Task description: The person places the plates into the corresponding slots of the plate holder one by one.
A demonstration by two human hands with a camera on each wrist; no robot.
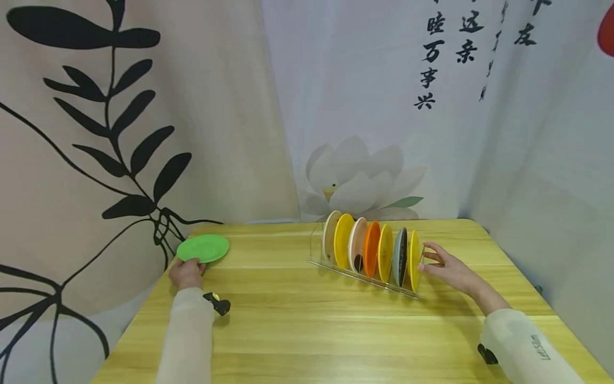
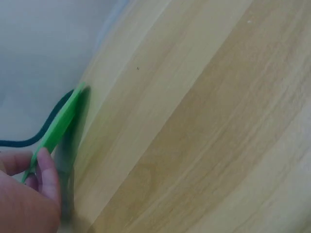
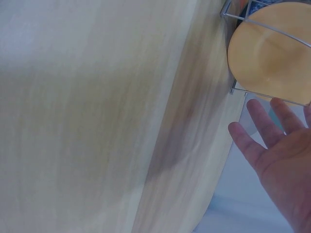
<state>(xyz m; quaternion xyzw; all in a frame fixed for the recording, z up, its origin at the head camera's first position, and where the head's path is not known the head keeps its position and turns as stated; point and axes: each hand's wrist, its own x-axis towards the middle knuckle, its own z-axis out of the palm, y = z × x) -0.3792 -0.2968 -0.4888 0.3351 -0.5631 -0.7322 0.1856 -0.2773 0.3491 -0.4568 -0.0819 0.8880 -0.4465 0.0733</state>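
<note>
At the table's left side, a flat green plate is pinched at its near edge by my left hand. The left wrist view shows this plate almost edge-on, close over the tabletop, thumb and fingers on its rim. On the right, my right hand is at the end of a wire plate rack, next to the last yellow plate. Its fingers look spread in the right wrist view, near the rack's wire; whether they touch it I cannot tell. Several plates stand upright in the rack.
The racked plates include a cream one, an orange one and a blue-grey one. All stand on a wooden table. Printed curtains hang behind and beside it.
</note>
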